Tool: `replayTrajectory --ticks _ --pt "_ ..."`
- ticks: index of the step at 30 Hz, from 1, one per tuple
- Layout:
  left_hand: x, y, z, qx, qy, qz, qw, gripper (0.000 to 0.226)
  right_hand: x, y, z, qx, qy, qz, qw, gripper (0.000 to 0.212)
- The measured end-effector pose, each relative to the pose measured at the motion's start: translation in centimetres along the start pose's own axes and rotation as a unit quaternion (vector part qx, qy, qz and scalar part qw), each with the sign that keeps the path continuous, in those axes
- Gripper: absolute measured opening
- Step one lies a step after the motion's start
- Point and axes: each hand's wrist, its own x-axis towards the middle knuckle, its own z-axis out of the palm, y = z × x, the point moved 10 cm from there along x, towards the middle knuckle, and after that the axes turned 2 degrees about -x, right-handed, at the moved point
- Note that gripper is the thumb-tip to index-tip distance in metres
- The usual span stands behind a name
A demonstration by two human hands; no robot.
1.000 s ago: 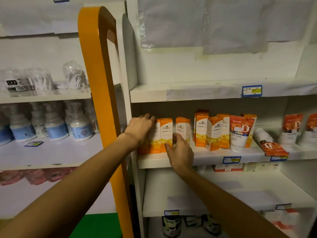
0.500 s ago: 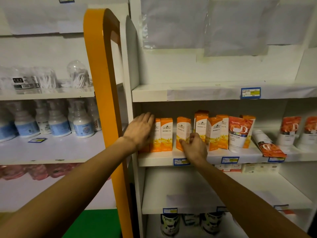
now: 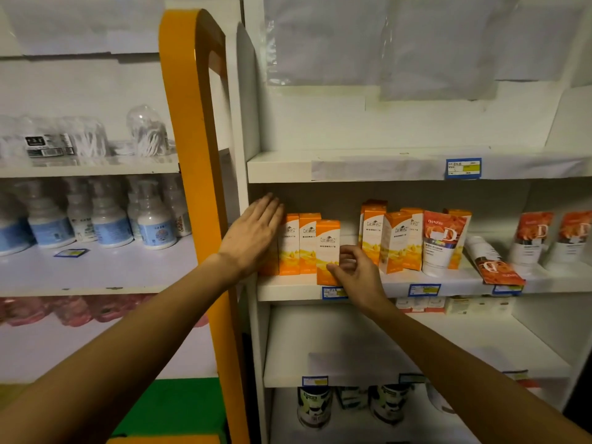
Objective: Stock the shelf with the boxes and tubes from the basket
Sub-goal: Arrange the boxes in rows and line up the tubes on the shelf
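Orange box (image 3: 328, 251) stands upright at the shelf (image 3: 288, 288) front edge, printed face outward.
Right hand (image 3: 355, 274) pinches its lower right side; left hand (image 3: 253, 233), fingers straight, presses flat against the neighbouring boxes (image 3: 299, 243). White shelving, orange post (image 3: 198, 155) on the left.

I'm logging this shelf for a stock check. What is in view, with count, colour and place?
orange boxes: about eight, orange and white, middle shelf
tubes: four, orange and white, right of the boxes, one lying flat
pump bottles: several, white with blue labels, left unit
cotton swab packs: clear, upper left shelf
jars: dark, bottom shelf
post: one, orange, between units
left hand: flat against the leftmost boxes
right hand: gripping the front box
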Motion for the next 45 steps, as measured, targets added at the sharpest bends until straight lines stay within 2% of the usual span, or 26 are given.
replayTrajectory --ticks 6,10,17,25,38,45 --pt "-3.7 -0.1 1.5 0.068 -0.019 0.016 0.997 0.088 -0.3 -1.2 4.1 -0.001 -0.003 -0.008 1.000 0.046" --pt "-5.8 -0.2 2.4 0.064 0.003 0.008 0.998 0.079 -0.1 -1.9 5.6 -0.031 0.031 -0.005 0.999 0.045" --pt "-7.4 0.5 3.0 0.035 0.026 -0.013 0.999 0.082 -0.5 -2.7 7.0 -0.094 0.080 -0.005 0.992 0.039" --pt "-7.7 1.4 3.4 -0.062 0.044 -0.062 0.995 0.087 -0.4 -3.2 9.1 -0.136 0.035 0.003 0.990 0.030" --pt "-8.2 1.6 5.2 -0.023 0.023 -0.060 0.998 0.094 -0.4 -3.9 10.8 -0.159 -0.010 -0.054 0.986 0.032" --pt "-6.1 1.4 2.9 -0.045 0.065 -0.047 0.996 0.095 -0.7 -3.5 10.3 -0.156 -0.045 -0.062 0.985 0.027"
